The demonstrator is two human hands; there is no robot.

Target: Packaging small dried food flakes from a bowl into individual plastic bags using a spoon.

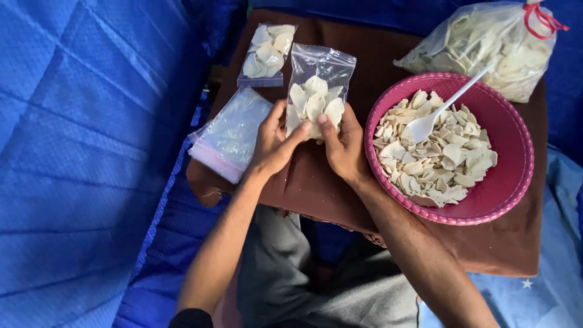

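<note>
Both hands are closed on 1 small clear zip bag (pixel 316 91), held upright between them above the brown cloth (pixel 340 188). The left hand (pixel 273 143) grips the bag's lower left edge, thumb laid across the front near the bottom. The right hand (pixel 343 146) grips the lower right edge, thumb pressed on the front face beside the left thumb. The bag holds pale, flat chips in its lower half; the upper part is flat, and whether its top is sealed cannot be told.

Just beyond the held bag, on the cloth, lies a second small bag of chips (pixel 266 54), apart from the hands. Left of the left hand, a stack of empty clear bags (pixel 228 133) rests at the cloth's edge, close to the wrist but not touching it as far as can be seen.

Right of the right hand sits a round pink basket tray (pixel 513 182), its rim just beside that hand. It carries a loose heap of the same pale chips, with a white plastic spoon (pixel 446 103) lying in the heap, handle pointing up and right. Behind the tray lies a large clear bag of chips (pixel 486 42), its neck tied with a red band. Blue quilted fabric (pixel 79 152) surrounds the cloth.
</note>
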